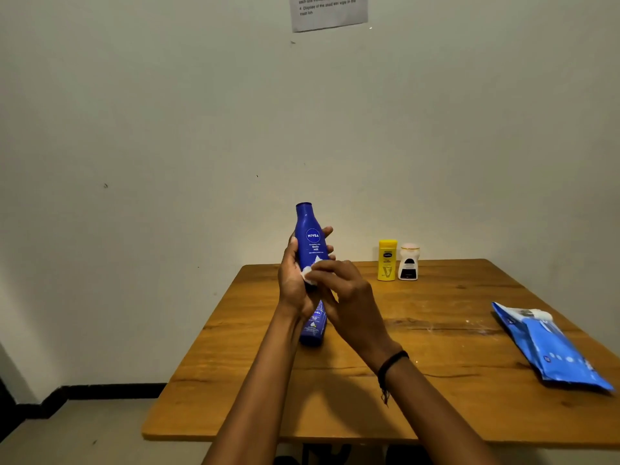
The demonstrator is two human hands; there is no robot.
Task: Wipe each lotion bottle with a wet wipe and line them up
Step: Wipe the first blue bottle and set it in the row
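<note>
Head view: a tall dark blue plastic lotion bottle (312, 239) is held up over the wooden table (436, 347) by the left hand (293, 283), fingers wrapped round it. A small white wet wipe (309, 274) is pinched by the right hand (349, 297). If rubbed hard, the wet bottle could be dropped on the second blue bottle (313, 327) lying below.

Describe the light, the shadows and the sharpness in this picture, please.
Head view: dim, warm light; the forearms cast a soft shadow on the wooden table; the Nivea bottle label reads clearly; the paper notice on the wall is blurred; the table edges spread outward from the wide lens.
</note>
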